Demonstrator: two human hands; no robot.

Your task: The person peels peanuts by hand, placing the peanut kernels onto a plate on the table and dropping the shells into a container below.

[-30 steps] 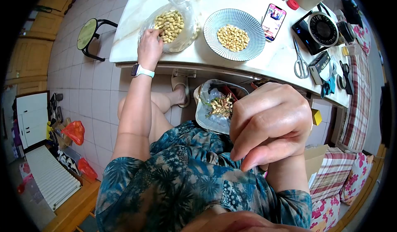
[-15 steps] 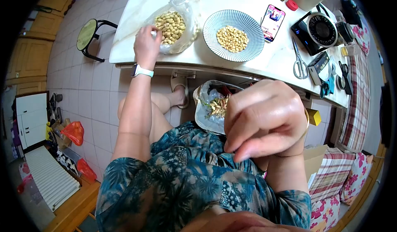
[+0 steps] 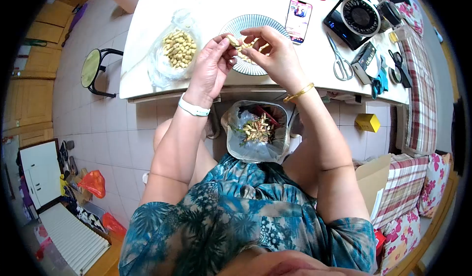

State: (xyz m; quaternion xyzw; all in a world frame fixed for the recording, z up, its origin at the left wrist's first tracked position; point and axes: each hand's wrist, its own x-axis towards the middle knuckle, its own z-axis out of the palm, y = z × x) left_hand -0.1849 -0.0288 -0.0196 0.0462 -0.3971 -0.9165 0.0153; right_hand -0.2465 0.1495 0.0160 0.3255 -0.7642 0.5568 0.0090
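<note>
Motion since earlier frame: left hand shifted from the bag's edge to the bowl's near-left side; right hand moved from close before the camera to meet it, uncovering the bin.
Phone: screen lit, with a pink and white page; its writing is too small to read.
Dark box: pale lettering on its side, not legible.
Left hand: thumb and fingers pinched on an unshelled peanut.
Right hand: thumb and forefinger slightly parted, just beside the peanut; whether they touch it cannot be told.
Peanut: raised at the left fingertips, over the left part of the bowl in this view.
Bowl: striped, on the table; pale nuts inside, partly hidden by both hands.
Bag: clear plastic, open, left of the bowl, filled with unshelled peanuts.
Bin: plastic-lined, between the knees, with shells inside.
Table's right side: scissors near the dark box, a round-topped black device behind.
Floor: yellow box right of the bin.
</note>
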